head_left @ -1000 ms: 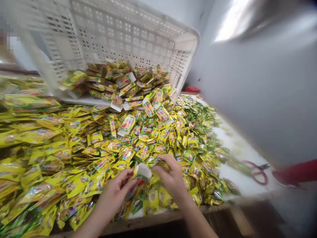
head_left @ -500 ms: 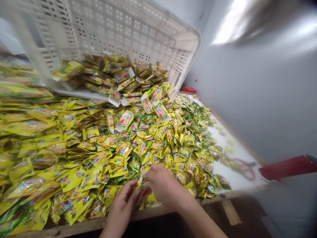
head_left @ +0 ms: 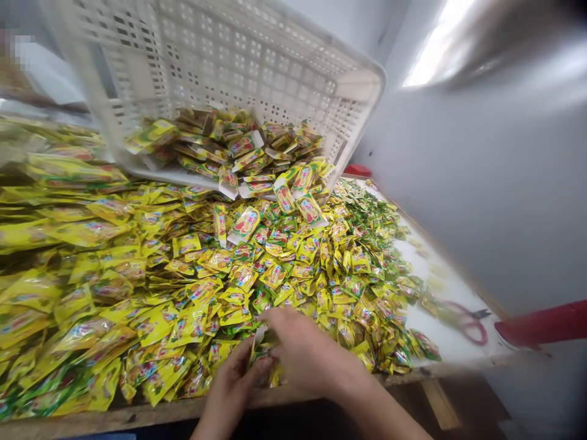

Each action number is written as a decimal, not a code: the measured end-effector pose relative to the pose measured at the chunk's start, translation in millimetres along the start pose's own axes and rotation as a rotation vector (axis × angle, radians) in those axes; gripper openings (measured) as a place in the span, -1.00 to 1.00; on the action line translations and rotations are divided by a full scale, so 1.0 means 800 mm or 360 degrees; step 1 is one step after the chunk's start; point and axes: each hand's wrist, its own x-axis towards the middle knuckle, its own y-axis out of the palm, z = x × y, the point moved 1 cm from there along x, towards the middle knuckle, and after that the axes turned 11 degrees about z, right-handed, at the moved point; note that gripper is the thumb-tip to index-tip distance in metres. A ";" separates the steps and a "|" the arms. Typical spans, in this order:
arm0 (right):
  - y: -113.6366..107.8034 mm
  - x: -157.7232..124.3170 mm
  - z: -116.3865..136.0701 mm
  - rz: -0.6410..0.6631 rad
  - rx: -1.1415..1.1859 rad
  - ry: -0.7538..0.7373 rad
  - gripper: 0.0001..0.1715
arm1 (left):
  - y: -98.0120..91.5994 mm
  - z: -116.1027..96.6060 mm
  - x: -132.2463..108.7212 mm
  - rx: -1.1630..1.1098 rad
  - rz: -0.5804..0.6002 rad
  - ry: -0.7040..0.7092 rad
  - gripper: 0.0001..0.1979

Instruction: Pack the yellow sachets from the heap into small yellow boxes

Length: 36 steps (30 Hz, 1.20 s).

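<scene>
At the table's near edge, my left hand (head_left: 236,382) is closed around a small carton (head_left: 260,334). Only the carton's white flap shows clearly between the hands. My right hand (head_left: 305,348) is over it from the right, smeared by motion. Its fingertips are close to the flap, and whether they grip anything cannot be made out. Small yellow and green packets (head_left: 275,275) lie heaped all around and beyond both hands. Larger yellow pouches (head_left: 92,333) cover the left side.
A white plastic crate (head_left: 355,116) lies tipped on its side, with small printed cartons (head_left: 247,223) spilling from its mouth. At the right are scissors (head_left: 474,330) with pink handles and a red cylindrical object (head_left: 545,324). A grey wall (head_left: 495,183) borders the table.
The view has shifted a little, so the crate and heap appear further right. My right hand has moved over the carton, covering more of it. My left hand keeps its hold.
</scene>
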 end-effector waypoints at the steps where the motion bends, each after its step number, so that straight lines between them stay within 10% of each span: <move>1: 0.001 0.000 -0.005 -0.0047 0.0102 0.0019 -0.68 | -0.002 -0.001 0.001 -0.0044 0.0039 -0.0015 -0.61; 6: 0.034 0.008 -0.030 -0.0288 0.0219 -0.0055 -0.86 | -0.007 -0.008 0.000 -0.0024 0.0129 -0.0026 -0.64; 13: 0.052 -0.006 -0.028 -0.0101 0.0346 -0.0239 -0.85 | -0.011 -0.016 -0.003 0.0252 0.0173 -0.0077 -0.69; 18: 0.072 -0.018 -0.043 -0.0563 0.1097 0.0241 -0.90 | -0.019 -0.015 -0.007 0.0345 0.0186 -0.0103 -0.67; 23: 0.109 -0.016 -0.049 -0.0311 0.1875 0.0374 -0.71 | -0.033 -0.045 -0.023 -0.0002 0.0354 -0.0252 -0.54; 31: 0.097 -0.007 -0.034 -0.0445 0.1077 0.0108 -0.63 | -0.025 -0.064 -0.006 -0.0358 0.0089 -0.0450 -0.91; 36: 0.098 0.008 -0.046 -0.0576 0.1243 0.0277 -0.63 | -0.021 -0.061 0.004 -0.0687 0.0049 -0.0511 -0.84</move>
